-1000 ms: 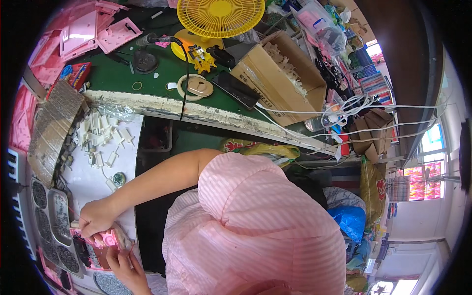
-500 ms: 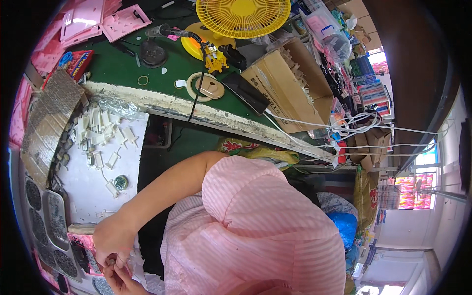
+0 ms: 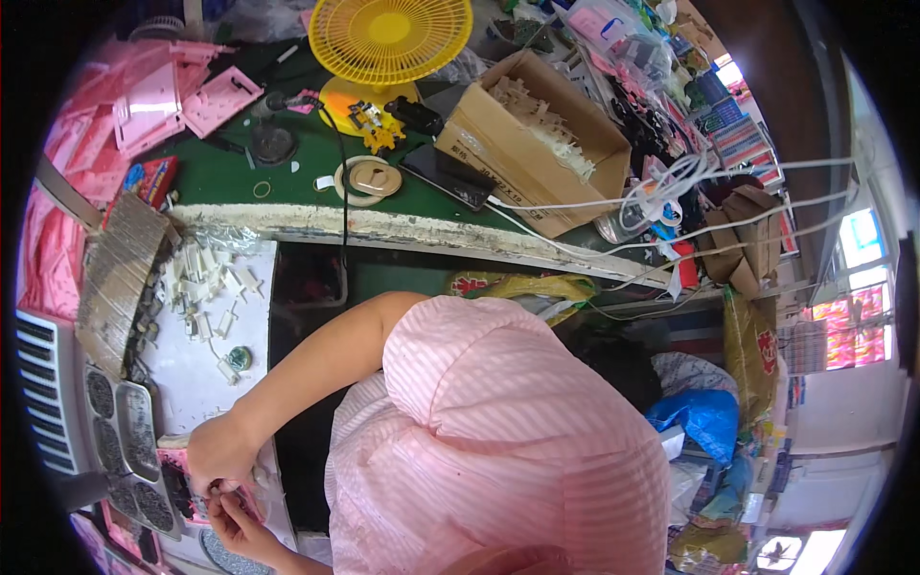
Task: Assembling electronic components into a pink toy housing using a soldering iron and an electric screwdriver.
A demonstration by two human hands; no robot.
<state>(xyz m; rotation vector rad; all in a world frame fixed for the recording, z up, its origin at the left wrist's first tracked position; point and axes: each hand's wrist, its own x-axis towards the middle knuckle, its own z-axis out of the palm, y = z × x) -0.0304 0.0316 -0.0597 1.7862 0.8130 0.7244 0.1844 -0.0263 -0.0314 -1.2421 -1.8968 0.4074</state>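
Note:
My right hand point(image 3: 222, 456) reaches down from the upper arm, its fingers pinched at the lower left of the view. Just below it, my left hand point(image 3: 245, 533) comes in from the lower edge with its fingertips closed against the right ones. Between the fingertips is a small pale piece that is too small to name. Both hands are over a pink plastic part point(image 3: 178, 491) with dark patches, which they partly hide. Beside the right wrist lies a white board point(image 3: 184, 383) bearing small white plastic pieces point(image 3: 203, 273) and a round green item point(image 3: 239, 358).
Left of the hands are metal trays point(image 3: 140, 431) of small dark parts and a cardboard sheet point(image 3: 117, 292). Pink plastic panels point(image 3: 151, 113) pile up at the far left. The green bench holds a yellow fan point(image 3: 391, 38), a phone point(image 3: 447, 176) and a cardboard box point(image 3: 517, 182); white cables point(image 3: 671, 196) hang at right.
The view has shifted, so the bench and box sit differently and more of the left-hand trays shows. Both hands stay together at the pink part, with the left fingers slightly repositioned.

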